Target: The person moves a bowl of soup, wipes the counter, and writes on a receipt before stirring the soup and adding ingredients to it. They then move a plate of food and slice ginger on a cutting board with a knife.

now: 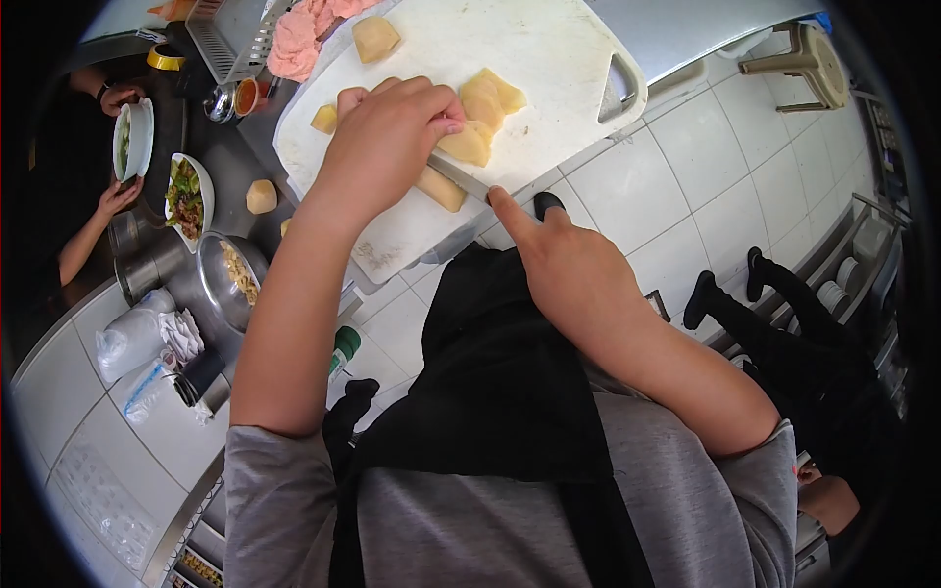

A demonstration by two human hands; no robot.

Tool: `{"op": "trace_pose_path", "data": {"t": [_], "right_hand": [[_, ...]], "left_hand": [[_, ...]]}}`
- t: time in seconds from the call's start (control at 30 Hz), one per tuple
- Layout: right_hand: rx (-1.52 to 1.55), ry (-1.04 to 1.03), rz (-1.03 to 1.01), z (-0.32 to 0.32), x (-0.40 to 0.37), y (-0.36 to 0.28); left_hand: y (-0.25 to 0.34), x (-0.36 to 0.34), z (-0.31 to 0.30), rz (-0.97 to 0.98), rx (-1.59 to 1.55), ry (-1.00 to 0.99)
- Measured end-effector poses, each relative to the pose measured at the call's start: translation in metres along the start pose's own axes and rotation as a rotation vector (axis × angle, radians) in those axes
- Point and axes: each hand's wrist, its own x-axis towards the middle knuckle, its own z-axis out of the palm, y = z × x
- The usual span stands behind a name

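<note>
On the white cutting board (578, 59), my left hand (397, 142) is curled with its thumb and fingers pressed together over a peeled potato (441, 192), partly covering it. My right hand (573, 260) grips a knife (461, 176), its index finger stretched along the blade's spine; the handle is hidden beneath the hand. The blade rests at the potato, beside a cut slice (467, 144) near my left thumb. Further potato slices (493, 95) lie overlapping beyond it. A whole peeled potato (375, 39) sits at the far edge, and a small chunk (324, 120) lies left of my hand.
Left of the board are another peeled potato (261, 197), a metal bowl (208, 269) with pale pieces, a salad dish (205, 201) and a pink cloth (294, 47). A person's hands (120, 196) hold a white bowl (145, 137). Another person (823, 338) stands at right, near a stool (814, 64).
</note>
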Motion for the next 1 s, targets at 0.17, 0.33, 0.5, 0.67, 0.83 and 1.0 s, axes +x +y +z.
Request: {"op": "trace_pose_path", "data": {"t": [0.17,0.33,0.5,0.67,0.83,1.0], "right_hand": [[0.000,-0.018,0.007,0.001,0.001,-0.001],[0.036,-0.046,0.005,-0.003,0.003,0.000],[0.178,-0.074,0.013,0.002,0.009,0.011],[0.137,-0.065,0.012,-0.015,-0.013,0.002],[0.036,-0.229,0.091,-0.041,-0.045,-0.002],[0.050,-0.244,0.098,-0.040,-0.043,-0.001]], "left_hand": [[0.001,0.002,0.012,-0.029,0.020,0.028],[-0.002,-0.022,0.008,-0.099,-0.425,0.412],[0.006,-0.074,0.063,-0.025,-0.276,0.642],[0.005,-0.075,0.086,0.048,-0.209,0.722],[0.004,-0.074,0.088,0.039,-0.176,0.741],[0.003,-0.075,0.089,0.032,-0.189,0.734]]}}
